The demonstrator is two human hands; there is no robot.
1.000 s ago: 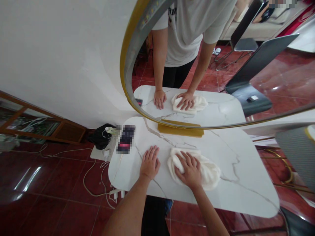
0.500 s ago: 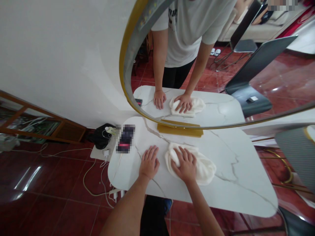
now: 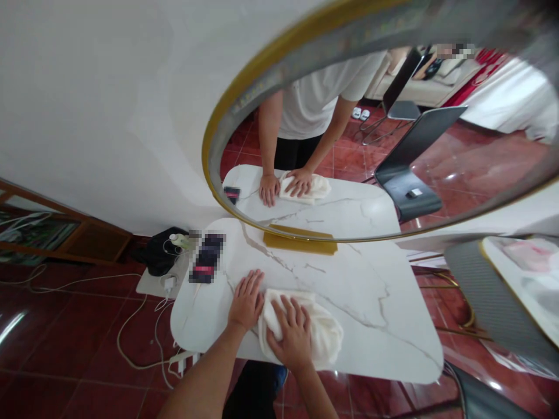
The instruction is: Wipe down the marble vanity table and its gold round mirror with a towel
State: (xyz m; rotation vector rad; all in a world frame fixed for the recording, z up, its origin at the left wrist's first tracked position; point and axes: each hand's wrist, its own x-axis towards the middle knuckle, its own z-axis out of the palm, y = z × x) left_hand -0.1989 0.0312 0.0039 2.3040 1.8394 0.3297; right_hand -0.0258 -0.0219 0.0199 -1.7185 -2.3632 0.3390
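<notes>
My right hand presses flat on a bunched white cloth, fingers spread, near the front edge of a white marble table. My left hand lies flat on the tabletop just left of the cloth, fingers stretched out and touching its edge. A round gold-framed mirror stands at the table's back on a gold base and reflects both hands and the cloth.
A phone lies at the table's back left corner. Cables and a charger trail over the red tile floor on the left beside a black bag. A dark chair back stands at right.
My right hand has slid the cloth leftward and toward the front edge, up against my left hand. The view has tilted up, showing more of the mirror.
</notes>
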